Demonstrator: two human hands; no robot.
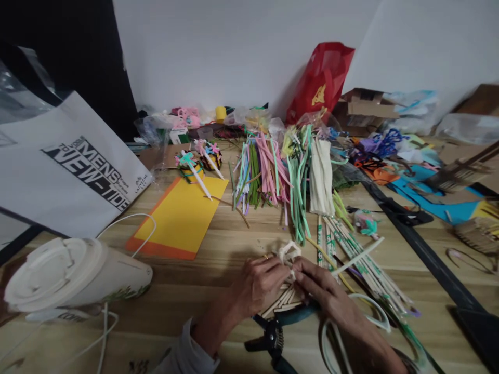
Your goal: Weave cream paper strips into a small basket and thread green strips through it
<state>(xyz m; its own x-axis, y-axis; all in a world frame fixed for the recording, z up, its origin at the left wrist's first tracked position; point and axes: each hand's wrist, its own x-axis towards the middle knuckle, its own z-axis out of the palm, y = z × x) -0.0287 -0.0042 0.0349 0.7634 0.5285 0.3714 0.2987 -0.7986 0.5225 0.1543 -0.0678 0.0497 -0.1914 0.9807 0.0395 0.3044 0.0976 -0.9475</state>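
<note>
My left hand (260, 283) and my right hand (320, 285) meet near the table's front edge, both pinched on a small cream foam strip piece (289, 252) looped between the fingertips. Under the hands lies a small fan of flat cream strips (284, 301). Dark pliers with teal handles (273, 335) rest just below them. A wrapped straw (356, 256) pokes out to the right of my right hand.
A pile of coloured foam strips (273, 171) lies ahead, with wrapped sticks (362, 259) to the right. A yellow and orange sheet (179, 218), a lidded paper cup (66, 275), a white bag (70, 171), a red bag (319, 83) and cardboard boxes (366, 109) surround the wooden table (218, 259).
</note>
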